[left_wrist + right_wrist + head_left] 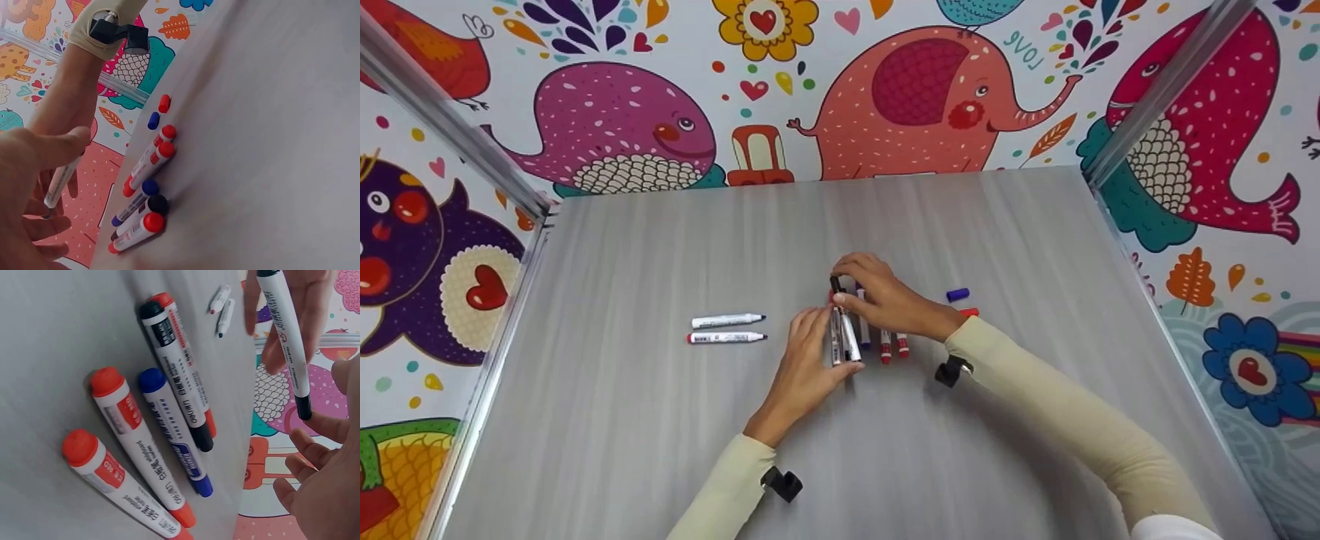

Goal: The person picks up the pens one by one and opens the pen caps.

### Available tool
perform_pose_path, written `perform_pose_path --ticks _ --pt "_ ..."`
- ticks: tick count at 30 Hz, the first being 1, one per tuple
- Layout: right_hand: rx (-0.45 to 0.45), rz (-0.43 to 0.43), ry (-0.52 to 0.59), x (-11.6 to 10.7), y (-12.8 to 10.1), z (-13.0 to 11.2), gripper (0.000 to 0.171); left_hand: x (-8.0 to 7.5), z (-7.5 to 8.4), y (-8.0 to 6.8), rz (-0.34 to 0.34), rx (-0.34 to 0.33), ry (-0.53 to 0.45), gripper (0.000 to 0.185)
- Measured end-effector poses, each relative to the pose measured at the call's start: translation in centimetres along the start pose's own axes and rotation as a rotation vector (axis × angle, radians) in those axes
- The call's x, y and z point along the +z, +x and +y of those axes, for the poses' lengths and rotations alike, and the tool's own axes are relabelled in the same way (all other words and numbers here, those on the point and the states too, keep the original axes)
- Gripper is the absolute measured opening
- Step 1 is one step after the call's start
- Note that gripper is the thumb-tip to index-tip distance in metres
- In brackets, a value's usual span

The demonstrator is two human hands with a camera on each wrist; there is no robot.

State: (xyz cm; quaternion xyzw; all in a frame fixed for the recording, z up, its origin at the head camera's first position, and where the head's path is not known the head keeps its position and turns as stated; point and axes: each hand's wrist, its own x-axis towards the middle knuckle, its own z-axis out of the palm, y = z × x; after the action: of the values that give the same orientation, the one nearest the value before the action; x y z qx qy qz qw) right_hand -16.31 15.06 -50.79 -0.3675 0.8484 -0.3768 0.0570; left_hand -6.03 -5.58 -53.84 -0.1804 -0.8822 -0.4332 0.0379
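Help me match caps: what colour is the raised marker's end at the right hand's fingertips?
Black: that marker end shows best in the right wrist view.

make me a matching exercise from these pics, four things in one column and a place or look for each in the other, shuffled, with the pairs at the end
1. held marker
2. loose blue cap
3. two uncapped markers
4. blue marker

A. lying between a black marker and a red marker
B. toward the left in the head view
C. black at both ends
D. beside a loose red cap

Pairs: 1-C, 2-D, 3-B, 4-A
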Motion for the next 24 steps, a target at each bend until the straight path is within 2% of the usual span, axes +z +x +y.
perform_pose_path --ticks 5,9,14,17,21,24 --pt "-0.003 -0.002 0.050 -0.2 -0.4 -0.9 0.042 0.0 0.2 0.1 -0.045 -0.046 -0.107 0.107" --pt "0.017 0.000 0.122 -0.2 -0.7 -1.8 0.039 0.3 0.4 0.1 -0.081 -0.065 -0.186 0.107" --pt "0.000 0.024 0.203 -0.3 -1.0 -2.7 0.041 0.6 0.6 -0.2 -0.097 -0.025 -0.277 0.103" --pt "-0.011 0.056 0.242 -0.4 -1.3 -3.0 0.043 0.7 0.6 -0.5 -0.137 -0.010 -0.351 0.104" --pt "-0.024 0.103 0.210 -0.5 -1.7 -3.4 0.043 0.5 0.7 -0.6 -0.208 -0.042 -0.452 0.105" --pt "-0.026 0.133 0.182 -0.4 -1.9 -3.5 0.042 0.3 0.8 -0.6 -0.230 -0.084 -0.503 0.101"
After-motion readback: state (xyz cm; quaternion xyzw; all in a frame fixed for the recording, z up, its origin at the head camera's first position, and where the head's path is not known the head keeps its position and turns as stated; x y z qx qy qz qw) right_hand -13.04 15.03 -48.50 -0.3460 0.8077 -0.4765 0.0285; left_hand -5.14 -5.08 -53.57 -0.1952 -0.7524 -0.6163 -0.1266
